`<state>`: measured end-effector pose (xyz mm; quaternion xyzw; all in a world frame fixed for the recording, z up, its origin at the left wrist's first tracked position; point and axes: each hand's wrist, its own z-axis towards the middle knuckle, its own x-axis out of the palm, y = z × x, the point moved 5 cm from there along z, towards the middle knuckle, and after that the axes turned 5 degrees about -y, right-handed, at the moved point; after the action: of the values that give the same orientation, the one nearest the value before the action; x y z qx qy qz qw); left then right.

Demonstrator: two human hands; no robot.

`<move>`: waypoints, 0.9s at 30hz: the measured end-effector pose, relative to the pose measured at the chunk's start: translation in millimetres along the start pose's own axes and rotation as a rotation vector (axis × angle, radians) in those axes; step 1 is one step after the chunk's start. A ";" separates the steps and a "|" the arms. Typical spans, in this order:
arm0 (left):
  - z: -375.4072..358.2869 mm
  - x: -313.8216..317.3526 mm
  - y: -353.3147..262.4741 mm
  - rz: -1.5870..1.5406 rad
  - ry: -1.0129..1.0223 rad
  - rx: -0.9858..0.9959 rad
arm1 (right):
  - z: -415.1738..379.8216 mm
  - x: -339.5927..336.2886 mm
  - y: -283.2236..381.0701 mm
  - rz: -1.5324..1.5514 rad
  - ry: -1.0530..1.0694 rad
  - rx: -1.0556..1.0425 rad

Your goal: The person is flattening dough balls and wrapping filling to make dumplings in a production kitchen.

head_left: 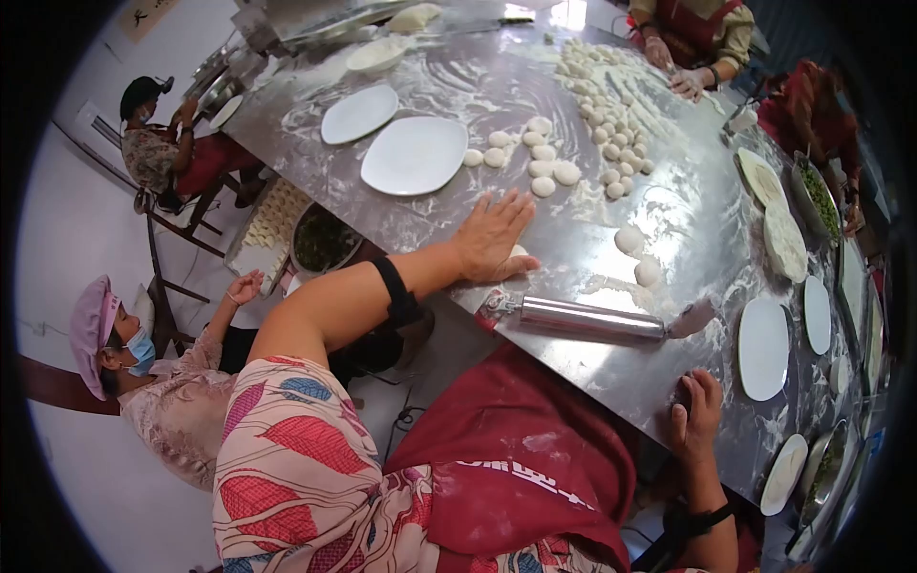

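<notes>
My left hand lies palm down on the steel table, its fingers stretched out. A piece of white dough peeks out by its thumb, partly hidden under the palm. Just in front of my body is a metal rolling pin with reddish handles, touched by neither hand. My right hand rests at the table's near edge, fingers loosely bent and thumb apart, with nothing visible in it. Between the hands and beyond the rolling pin sit a few round dough pieces. More flattened dough balls lie past my left hand.
White plates stand at the left and a white plate at the right. A heap of dough balls covers the far middle. Co-workers sit or stand around the floury steel table. A bowl of chopped greens is at the right.
</notes>
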<state>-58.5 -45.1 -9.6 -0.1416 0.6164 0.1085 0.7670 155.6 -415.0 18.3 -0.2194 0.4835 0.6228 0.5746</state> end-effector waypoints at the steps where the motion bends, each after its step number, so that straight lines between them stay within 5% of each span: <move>1: 1.2 4.1 5.3 -0.055 -0.016 0.007 | 2.7 -1.7 -0.3 0.000 -0.017 -0.011; 5: -7.2 -8.7 17.9 -0.433 -0.033 -0.047 | -3.4 -2.2 3.7 0.029 -0.043 0.000; 6: -14.9 -8.2 24.7 -0.362 -0.113 -0.032 | -3.4 -3.0 3.1 0.038 -0.041 0.004; 9: -33.4 -65.8 7.3 -0.147 0.143 -0.176 | -2.8 -4.0 4.5 0.023 -0.053 -0.026; 13: -41.4 -54.3 21.5 -0.110 0.303 -0.355 | 0.7 -4.0 5.2 0.015 -0.053 -0.046; 18: 21.5 -28.3 -0.1 -0.264 0.151 -0.165 | -0.5 -6.6 5.0 0.035 -0.047 -0.011; 22: 100.8 4.4 -50.5 -0.849 0.147 -0.118 | -0.8 -5.5 -1.1 0.045 -0.049 -0.025; 27: 170.6 -14.8 -65.7 -0.259 -0.169 -0.045 | -0.7 -6.0 -5.2 0.059 -0.048 -0.010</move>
<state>116.8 -46.6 44.5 -0.2272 0.5236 0.0340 0.8204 161.7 -419.3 21.2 -0.1928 0.4730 0.6470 0.5661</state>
